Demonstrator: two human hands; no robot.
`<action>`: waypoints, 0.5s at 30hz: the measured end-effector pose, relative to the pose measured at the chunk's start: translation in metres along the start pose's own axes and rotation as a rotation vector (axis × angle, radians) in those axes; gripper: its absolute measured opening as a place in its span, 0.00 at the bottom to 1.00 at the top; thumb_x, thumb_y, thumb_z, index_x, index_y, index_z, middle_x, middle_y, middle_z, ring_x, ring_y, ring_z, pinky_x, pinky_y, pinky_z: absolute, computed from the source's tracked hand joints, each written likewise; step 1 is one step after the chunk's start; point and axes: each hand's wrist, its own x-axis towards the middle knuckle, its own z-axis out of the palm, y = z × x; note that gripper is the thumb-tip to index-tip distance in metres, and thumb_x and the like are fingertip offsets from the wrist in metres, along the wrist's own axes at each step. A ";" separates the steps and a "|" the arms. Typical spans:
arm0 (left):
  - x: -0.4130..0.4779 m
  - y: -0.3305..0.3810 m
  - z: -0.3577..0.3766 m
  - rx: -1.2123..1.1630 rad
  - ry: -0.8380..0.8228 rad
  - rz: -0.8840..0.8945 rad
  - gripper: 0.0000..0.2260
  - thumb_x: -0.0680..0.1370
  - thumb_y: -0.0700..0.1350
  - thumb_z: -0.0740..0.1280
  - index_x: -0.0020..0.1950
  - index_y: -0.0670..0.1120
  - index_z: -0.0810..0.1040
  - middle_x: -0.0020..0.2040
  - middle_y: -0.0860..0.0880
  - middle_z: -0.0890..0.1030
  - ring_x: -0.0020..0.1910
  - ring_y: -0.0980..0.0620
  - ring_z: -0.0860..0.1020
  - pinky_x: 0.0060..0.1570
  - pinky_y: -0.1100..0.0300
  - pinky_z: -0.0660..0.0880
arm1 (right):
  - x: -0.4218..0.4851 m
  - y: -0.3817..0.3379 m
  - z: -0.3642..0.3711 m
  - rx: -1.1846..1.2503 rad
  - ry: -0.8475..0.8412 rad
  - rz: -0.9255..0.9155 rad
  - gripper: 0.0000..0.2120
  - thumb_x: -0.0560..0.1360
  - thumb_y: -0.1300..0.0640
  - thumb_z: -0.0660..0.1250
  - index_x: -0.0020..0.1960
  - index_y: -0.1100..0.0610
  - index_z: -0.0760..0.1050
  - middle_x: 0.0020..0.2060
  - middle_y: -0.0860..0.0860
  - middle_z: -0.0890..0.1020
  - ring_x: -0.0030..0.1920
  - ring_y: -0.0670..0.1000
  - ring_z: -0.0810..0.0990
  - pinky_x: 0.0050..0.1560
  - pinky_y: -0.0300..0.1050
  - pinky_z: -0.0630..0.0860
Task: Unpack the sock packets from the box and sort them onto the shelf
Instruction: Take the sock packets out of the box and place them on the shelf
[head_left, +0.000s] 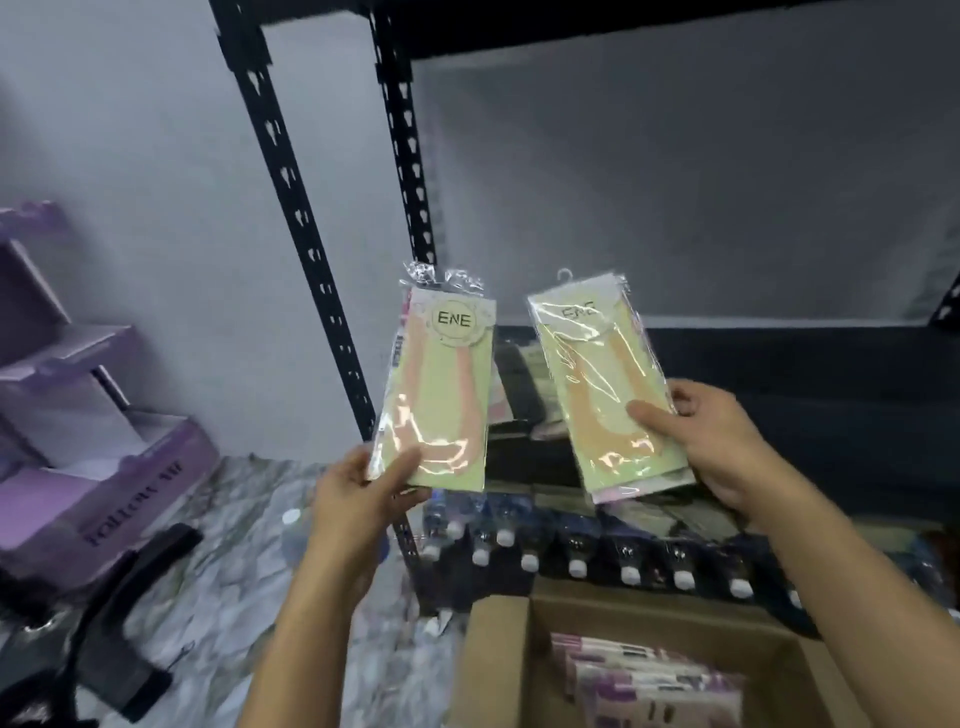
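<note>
My left hand pinches the lower corner of a pale green sock packet in clear wrap, held upright in front of the black shelf post. My right hand grips a small stack of similar green packets, thumb across the front, tilted slightly left. Both are raised before the dark shelf, where a few packets lie behind them. Below, an open cardboard box holds several purple and white sock packets.
A row of bottles with white caps stands on the floor under the shelf. Purple cardboard display boxes sit at the left on the marbled floor. Black objects lie at the lower left. Black metal uprights frame the rack.
</note>
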 end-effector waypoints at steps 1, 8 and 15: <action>0.015 0.003 0.007 -0.025 0.008 -0.008 0.11 0.75 0.38 0.71 0.56 0.36 0.78 0.51 0.40 0.84 0.41 0.46 0.85 0.39 0.61 0.81 | 0.014 -0.003 0.007 -0.008 0.012 0.013 0.11 0.71 0.61 0.73 0.53 0.61 0.78 0.45 0.57 0.85 0.44 0.58 0.85 0.47 0.56 0.82; 0.107 -0.015 0.052 -0.031 -0.014 -0.215 0.11 0.76 0.38 0.71 0.54 0.33 0.76 0.48 0.41 0.83 0.36 0.49 0.85 0.36 0.62 0.81 | 0.109 0.012 0.047 -0.101 0.075 0.177 0.13 0.74 0.61 0.71 0.55 0.68 0.77 0.47 0.60 0.84 0.45 0.58 0.84 0.51 0.55 0.81; 0.143 -0.042 0.074 0.881 -0.002 0.008 0.21 0.76 0.59 0.66 0.45 0.40 0.80 0.45 0.42 0.81 0.41 0.47 0.78 0.35 0.57 0.70 | 0.153 0.043 0.075 -0.615 0.165 0.174 0.19 0.75 0.49 0.68 0.55 0.64 0.77 0.51 0.57 0.79 0.49 0.56 0.77 0.34 0.42 0.71</action>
